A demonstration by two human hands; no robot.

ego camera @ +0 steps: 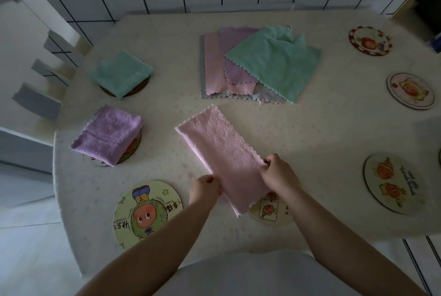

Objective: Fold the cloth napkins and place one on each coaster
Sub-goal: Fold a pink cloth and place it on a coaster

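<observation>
A pink napkin [222, 150], folded into a long strip, lies slantwise on the table's middle. My left hand [205, 188] pinches its left edge near the front end. My right hand [278, 172] pinches its right edge. The strip's front end overlaps a coaster [272, 212]. A folded green napkin [120, 72] sits on a dark coaster at the far left. A folded purple napkin [108, 134] covers another coaster. Bare cartoon coasters lie at front left [146, 213] and along the right [395, 186], [410, 90], [370, 40]. A pile of unfolded napkins [257, 64] lies at the back.
The round table [322, 128] wears a pale dotted cloth. A white chair [40, 57] stands at the left, against a tiled wall behind. A dark opening with a gold frame is at the far right corner.
</observation>
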